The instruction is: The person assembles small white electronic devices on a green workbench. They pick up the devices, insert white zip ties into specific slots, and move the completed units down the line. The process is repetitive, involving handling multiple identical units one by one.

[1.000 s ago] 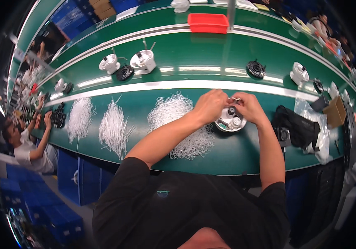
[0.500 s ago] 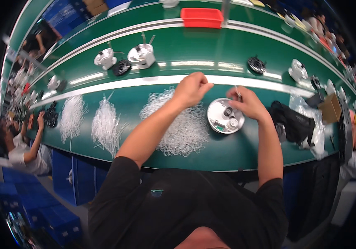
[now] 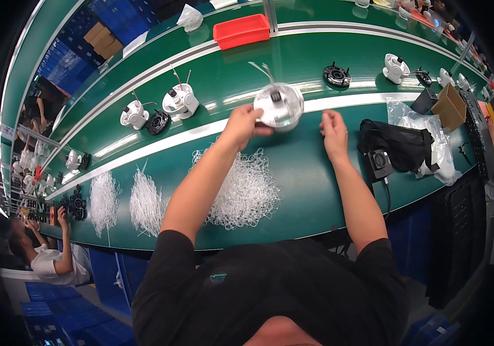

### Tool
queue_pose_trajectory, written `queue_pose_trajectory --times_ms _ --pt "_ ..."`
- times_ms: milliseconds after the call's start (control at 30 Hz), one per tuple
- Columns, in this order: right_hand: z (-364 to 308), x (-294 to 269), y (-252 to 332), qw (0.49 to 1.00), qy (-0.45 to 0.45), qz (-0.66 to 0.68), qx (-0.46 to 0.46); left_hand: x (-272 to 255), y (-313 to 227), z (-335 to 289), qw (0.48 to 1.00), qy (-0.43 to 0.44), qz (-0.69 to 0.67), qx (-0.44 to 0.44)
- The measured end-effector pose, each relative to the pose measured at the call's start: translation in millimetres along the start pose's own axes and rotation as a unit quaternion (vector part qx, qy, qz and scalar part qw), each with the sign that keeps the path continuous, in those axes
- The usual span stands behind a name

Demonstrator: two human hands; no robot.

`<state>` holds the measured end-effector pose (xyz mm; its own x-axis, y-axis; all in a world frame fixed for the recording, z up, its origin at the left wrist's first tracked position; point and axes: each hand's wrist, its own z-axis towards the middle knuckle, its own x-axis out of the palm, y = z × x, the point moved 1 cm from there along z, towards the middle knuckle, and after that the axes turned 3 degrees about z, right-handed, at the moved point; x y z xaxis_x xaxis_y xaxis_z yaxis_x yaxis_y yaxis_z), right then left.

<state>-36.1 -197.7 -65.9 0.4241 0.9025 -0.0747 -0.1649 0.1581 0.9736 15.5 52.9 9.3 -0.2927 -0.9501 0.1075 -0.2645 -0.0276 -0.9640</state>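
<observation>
My left hand (image 3: 243, 126) grips the rim of a round white housing (image 3: 290, 117), which is held up over the white strip of the green bench. A dark part sits in the middle of the housing, and light strips or leads stick up from its far side. To the right, my right hand (image 3: 333, 131) is apart from the housing with its fingers curled in. What those fingers hold, if anything, is hidden. Nearer me than my left hand lies a heap of clear plastic loops (image 3: 244, 193).
Two piles of thin clear strips (image 3: 104, 199) (image 3: 145, 199) lie left. Similar white housings (image 3: 180, 102) and black round parts (image 3: 337, 75) stand along the conveyor, behind them a red bin (image 3: 241, 32). At right are a black mesh bag (image 3: 394, 141), a small black fan-like box (image 3: 380, 164) and a carton (image 3: 452, 108).
The white housing has gone from the bench at my right into my left hand, raised and farther away. My right hand has come away from it. The whole view has turned.
</observation>
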Motion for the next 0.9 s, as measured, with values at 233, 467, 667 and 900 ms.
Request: queue_pose_trajectory --times_ms 233,467,667,900 --pt "-1 14 -5 0.985 0.082 -0.123 -0.089 -39 0 105 0.981 -0.172 -0.093 0.012" --pt "-5 8 -8 0.992 0.090 -0.072 -0.056 -69 10 80 0.948 -0.225 -0.224 0.009" --pt "-2 12 -9 0.993 0.087 -0.070 -0.048 -154 20 43 0.911 -0.343 -0.230 0.019" --pt "-2 12 -9 0.991 0.088 -0.064 -0.076 -200 17 59 0.939 -0.312 -0.138 0.042"
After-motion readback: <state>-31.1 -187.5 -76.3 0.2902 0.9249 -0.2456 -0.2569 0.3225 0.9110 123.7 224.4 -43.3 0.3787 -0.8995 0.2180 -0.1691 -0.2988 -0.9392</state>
